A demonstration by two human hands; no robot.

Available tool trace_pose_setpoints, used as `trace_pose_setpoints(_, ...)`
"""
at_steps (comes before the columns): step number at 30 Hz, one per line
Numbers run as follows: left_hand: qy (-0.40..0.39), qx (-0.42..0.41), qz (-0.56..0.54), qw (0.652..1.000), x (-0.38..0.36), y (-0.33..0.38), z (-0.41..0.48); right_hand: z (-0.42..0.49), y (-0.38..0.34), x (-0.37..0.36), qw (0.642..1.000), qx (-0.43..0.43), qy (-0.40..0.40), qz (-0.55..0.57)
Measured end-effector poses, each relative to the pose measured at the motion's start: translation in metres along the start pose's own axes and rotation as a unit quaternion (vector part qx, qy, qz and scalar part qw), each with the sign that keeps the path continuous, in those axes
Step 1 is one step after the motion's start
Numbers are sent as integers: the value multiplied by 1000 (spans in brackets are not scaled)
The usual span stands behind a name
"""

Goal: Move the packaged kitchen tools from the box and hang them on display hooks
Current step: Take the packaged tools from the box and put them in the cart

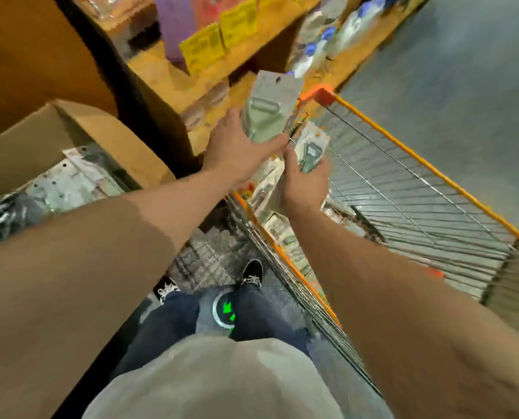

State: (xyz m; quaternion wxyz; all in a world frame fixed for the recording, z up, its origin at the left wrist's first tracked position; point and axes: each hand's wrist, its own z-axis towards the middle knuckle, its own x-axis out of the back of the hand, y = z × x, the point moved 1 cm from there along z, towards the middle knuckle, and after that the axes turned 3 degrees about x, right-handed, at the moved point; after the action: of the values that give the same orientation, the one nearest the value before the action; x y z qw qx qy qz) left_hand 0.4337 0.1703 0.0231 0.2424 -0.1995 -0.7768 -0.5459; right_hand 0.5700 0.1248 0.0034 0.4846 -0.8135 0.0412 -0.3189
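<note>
My left hand [237, 146] grips a pale green packaged peeler [270, 107] by its lower end, card upright with the hang hole at the top. Just to its right, my right hand [305, 179] holds a smaller packaged tool [309, 146] with a green handle. Both hands are above the near corner of a wire cart. More packaged tools [275, 222] lie in the cart under my right wrist. An open cardboard box [101, 131] at the left holds further carded packages [67, 179]. No display hooks are plainly visible.
The orange-rimmed wire cart [403, 152] fills the right side. Wooden shelves [167, 77] with yellow price tags [210, 46] and goods stand ahead. A large brown board [31, 46] rises at the upper left. My feet stand on grey floor [464, 55] between box and cart.
</note>
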Motion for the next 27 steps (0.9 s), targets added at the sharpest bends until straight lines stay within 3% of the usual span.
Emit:
trace_pose_setpoints(3,-60,-14,67,996,-88,12,6,44,73,46,995,-95,8,-38)
trace_pose_setpoints(7,-135,28,154,978,-170,-31,15,79,166,62,970,-216,-32,-106)
trace_pose_setpoints(11,-192,58,237,951,-206,-71,24,82,215,49,945,-302,-65,-110)
trace_pose_setpoints(14,-235,71,283,927,-202,-68,23,77,213,48,942,-309,-63,-110)
trace_pose_setpoints(17,-197,35,246,948,-172,-47,19,76,177,47,958,-246,-46,-139)
trace_pose_setpoints(21,-68,-65,154,984,-98,-21,14,65,96,25,985,-57,-55,-155)
trace_pose_setpoints(24,57,-17,98,993,-23,-30,7,33,24,-21,989,52,-64,-126)
trace_pose_setpoints(27,180,65,31,981,53,-72,-4,-22,-29,-86,972,163,-126,-112)
